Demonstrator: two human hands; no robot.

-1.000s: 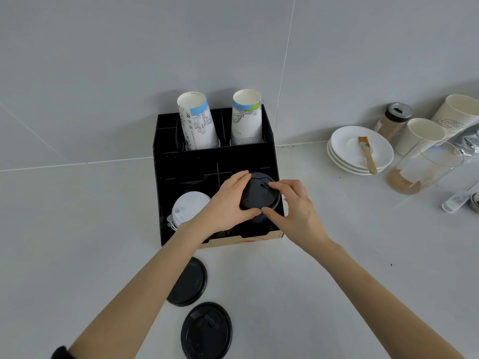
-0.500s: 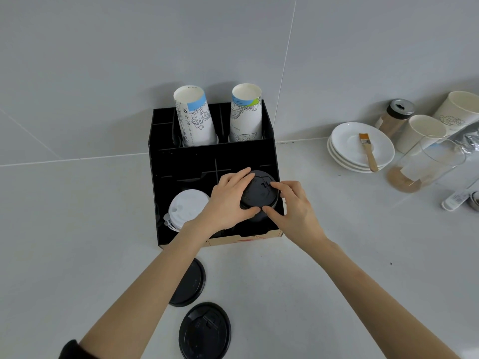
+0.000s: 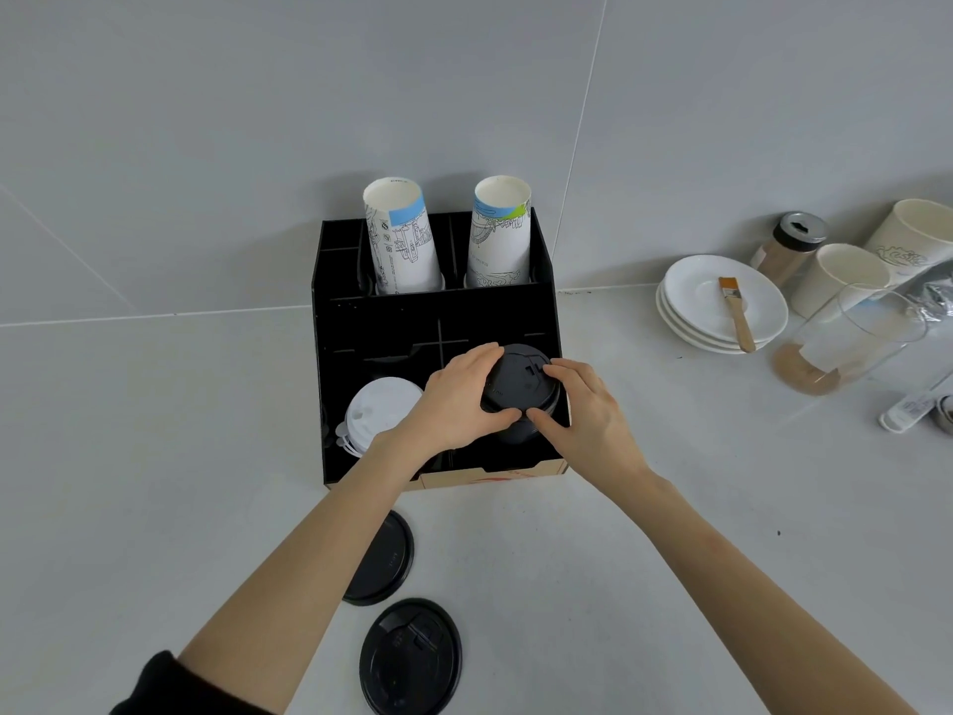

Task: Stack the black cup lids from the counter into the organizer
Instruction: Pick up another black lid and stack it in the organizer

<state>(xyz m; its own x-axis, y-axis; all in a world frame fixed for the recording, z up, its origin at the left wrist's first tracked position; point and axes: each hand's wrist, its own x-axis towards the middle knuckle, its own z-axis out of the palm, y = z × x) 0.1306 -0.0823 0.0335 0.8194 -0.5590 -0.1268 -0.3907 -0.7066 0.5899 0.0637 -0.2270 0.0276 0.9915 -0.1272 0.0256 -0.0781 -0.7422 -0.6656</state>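
Observation:
A black organizer [image 3: 335, 384] stands on the counter against the wall. In its front right compartment sits a stack of black cup lids [image 3: 521, 387]. My left hand [image 3: 454, 405] grips the top of the stack from the left and my right hand [image 3: 582, 420] from the right, fingers around the top lid's rim. Two more black lids lie on the counter in front: one [image 3: 387, 559] partly under my left forearm, another [image 3: 410, 657] nearer me. White lids [image 3: 379, 410] fill the front left compartment.
Two printed paper cup stacks [image 3: 402, 240] [image 3: 500, 234] stand in the organizer's back slots. To the right are stacked white plates [image 3: 686, 301] with a brush [image 3: 735, 312], a shaker jar [image 3: 789, 247], white cups [image 3: 845, 276], and a glass [image 3: 845, 343].
Both hands stay on the black lid stack; the hands have barely shifted. The view has tilted slightly.

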